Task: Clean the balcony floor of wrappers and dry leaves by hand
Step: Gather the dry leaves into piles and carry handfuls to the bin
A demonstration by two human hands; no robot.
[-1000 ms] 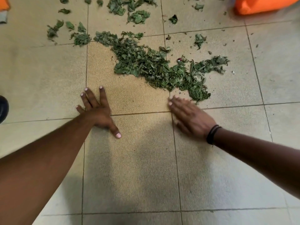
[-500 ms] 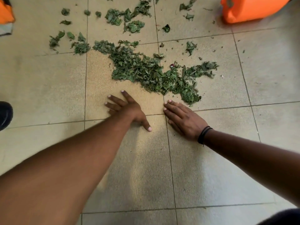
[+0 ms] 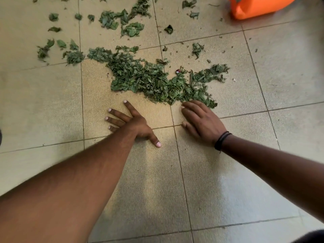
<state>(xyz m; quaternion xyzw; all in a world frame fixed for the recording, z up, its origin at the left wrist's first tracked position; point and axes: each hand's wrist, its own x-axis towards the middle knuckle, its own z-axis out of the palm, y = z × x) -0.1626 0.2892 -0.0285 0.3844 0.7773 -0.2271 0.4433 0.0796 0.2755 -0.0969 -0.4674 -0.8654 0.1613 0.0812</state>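
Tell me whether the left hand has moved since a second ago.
Yes. The left hand slid right across its tile toward the grout line beside the right hand.

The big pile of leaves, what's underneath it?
The big leaf pile lies straight on the tiled floor; grout lines run in under it. A small red and white scrap peeks out at its far edge. Anything buried beneath the leaves is covered and cannot be seen.

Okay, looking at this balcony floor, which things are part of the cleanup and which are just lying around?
Part of the job:
- big leaf pile
- scattered leaves
- small red scrap, maybe a wrapper
- left hand, flat on the floor
- right hand, at the pile's edge

Just lying about:
- orange container
- floor tiles
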